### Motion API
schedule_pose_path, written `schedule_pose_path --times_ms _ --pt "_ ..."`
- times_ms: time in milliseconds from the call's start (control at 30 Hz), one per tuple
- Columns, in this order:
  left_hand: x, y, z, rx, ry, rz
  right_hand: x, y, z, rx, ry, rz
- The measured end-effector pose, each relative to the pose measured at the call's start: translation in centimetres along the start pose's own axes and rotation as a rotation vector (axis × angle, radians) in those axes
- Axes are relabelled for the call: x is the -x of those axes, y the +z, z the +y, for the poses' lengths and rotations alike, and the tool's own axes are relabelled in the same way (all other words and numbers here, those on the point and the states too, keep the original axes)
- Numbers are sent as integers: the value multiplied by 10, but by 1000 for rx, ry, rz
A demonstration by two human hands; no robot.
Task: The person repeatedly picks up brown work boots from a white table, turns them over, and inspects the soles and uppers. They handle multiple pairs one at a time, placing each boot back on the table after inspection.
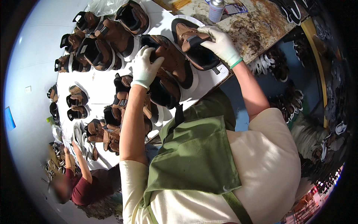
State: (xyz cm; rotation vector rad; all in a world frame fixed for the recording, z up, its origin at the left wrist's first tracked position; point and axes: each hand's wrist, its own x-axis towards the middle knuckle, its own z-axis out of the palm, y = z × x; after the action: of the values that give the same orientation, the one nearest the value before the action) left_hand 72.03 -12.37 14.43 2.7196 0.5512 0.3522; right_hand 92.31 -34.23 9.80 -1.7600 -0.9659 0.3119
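Note:
My left hand point(144, 68), in a white knit glove, has its thumb and fingers bent around the dark collar of a brown boot point(172, 61) with a pale sole. On the right, my gloved right hand point(220, 45) grips the upper edge of another brown boot point(184, 33), which has a black lining and lies near the table's edge. Just below my left hand rests a further boot point(163, 89), its dark opening facing me. My right fingertips on the far side of the boot are partly hidden.
Rows of brown boots point(97, 52) cover the white table point(99, 89). A spray can point(216, 10) stands on a stained board point(257, 22) at the far right. Shoes with white soles point(265, 64) sit on racks to the right. Another person point(87, 186) works at the lower left.

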Motion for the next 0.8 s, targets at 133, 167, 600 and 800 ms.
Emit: schedule_pose_path --times_ms 133,167,600,800 --pt "5 4 -14 163 -104 -35 1 4 0 -104 167 3" --pt "6 4 -19 184 -94 -47 0 5 3 -172 212 8" --pt "28 -5 -44 482 -121 -124 -14 -21 18 -455 340 24" --pt "34 -9 -45 573 -177 -122 -11 -31 43 -565 506 15"
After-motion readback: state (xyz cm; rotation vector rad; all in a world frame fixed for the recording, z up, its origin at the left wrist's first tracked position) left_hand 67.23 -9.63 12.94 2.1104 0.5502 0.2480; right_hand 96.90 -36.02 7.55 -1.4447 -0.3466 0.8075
